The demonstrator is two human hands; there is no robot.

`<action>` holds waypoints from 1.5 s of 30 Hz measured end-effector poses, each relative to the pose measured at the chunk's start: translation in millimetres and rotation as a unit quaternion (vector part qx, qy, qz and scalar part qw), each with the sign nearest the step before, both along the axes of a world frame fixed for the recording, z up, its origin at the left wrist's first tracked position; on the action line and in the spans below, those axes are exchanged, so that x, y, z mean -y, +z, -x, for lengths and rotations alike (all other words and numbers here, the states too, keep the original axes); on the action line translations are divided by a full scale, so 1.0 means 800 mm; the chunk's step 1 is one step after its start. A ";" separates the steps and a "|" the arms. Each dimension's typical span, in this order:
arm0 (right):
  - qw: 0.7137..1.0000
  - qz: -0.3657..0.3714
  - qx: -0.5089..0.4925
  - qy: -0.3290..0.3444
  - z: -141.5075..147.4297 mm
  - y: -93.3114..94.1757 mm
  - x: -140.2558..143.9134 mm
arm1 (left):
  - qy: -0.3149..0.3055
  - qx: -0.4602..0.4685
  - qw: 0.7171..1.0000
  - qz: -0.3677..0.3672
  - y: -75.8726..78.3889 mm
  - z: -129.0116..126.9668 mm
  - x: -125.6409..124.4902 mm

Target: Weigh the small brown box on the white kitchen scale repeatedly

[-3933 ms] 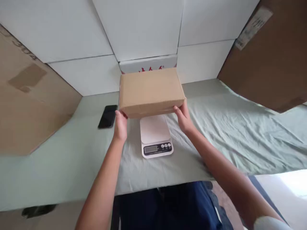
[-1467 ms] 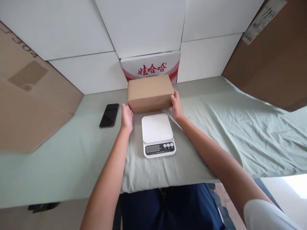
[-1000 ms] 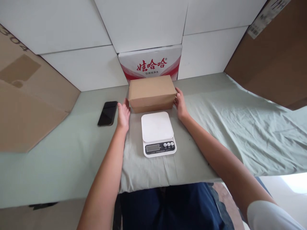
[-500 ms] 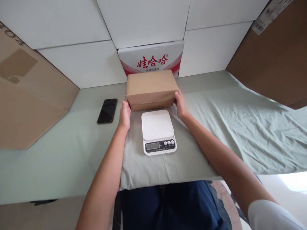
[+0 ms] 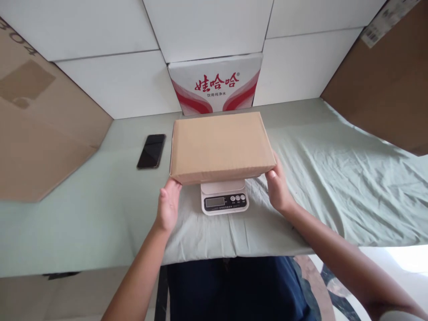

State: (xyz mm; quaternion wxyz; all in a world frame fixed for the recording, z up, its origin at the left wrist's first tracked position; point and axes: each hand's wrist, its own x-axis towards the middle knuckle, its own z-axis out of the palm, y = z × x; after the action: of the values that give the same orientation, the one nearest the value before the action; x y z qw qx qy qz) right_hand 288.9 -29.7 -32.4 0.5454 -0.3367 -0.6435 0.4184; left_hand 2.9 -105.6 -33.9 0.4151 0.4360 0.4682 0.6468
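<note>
A plain brown cardboard box [image 5: 219,145] is held between both my hands above a small white kitchen scale [image 5: 224,199]. The box hides most of the scale's platform; only its front strip, display and buttons show. My left hand [image 5: 168,205] grips the box's near left corner from below. My right hand [image 5: 277,187] grips the near right corner. Whether the box rests on the platform or hovers just over it I cannot tell.
A black phone [image 5: 151,151] lies on the pale green cloth-covered table [image 5: 334,178], left of the box. A white and red printed carton [image 5: 216,84] stands against the white wall behind. Large brown cardboard sheets lean at the left [image 5: 40,133] and right [image 5: 384,89].
The box stood on the table behind the scale with my hands at its sides. Both hands have since lifted it and brought it toward me, over the scale.
</note>
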 end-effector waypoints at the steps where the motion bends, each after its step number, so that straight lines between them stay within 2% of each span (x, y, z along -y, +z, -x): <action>1: 1.000 0.002 -0.005 -0.003 0.000 -0.002 0.003 | -0.004 -0.002 1.000 -0.003 -0.002 -0.001 0.001; 14: 1.000 0.012 -0.025 -0.007 -0.002 -0.011 0.006 | 0.006 -0.036 0.999 0.000 -0.005 -0.003 0.014; 31: 1.000 0.012 -0.016 -0.013 -0.004 -0.006 0.004 | 0.024 -0.040 0.999 -0.009 -0.009 -0.006 0.018; 38: 0.999 0.018 -0.028 -0.016 -0.004 0.000 0.006 | 0.042 -0.036 0.998 -0.017 -0.003 -0.009 0.015; 45: 0.999 0.025 -0.027 -0.015 0.000 0.005 0.016 | 0.030 -0.038 0.999 -0.006 -0.006 -0.008 0.018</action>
State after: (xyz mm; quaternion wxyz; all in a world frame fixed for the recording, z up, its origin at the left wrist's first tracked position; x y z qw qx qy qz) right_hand 288.7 -42.8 -28.2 0.5601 -0.3483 -0.6129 0.4352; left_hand 9.3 -120.1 -38.7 0.3751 0.4485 0.4927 0.6445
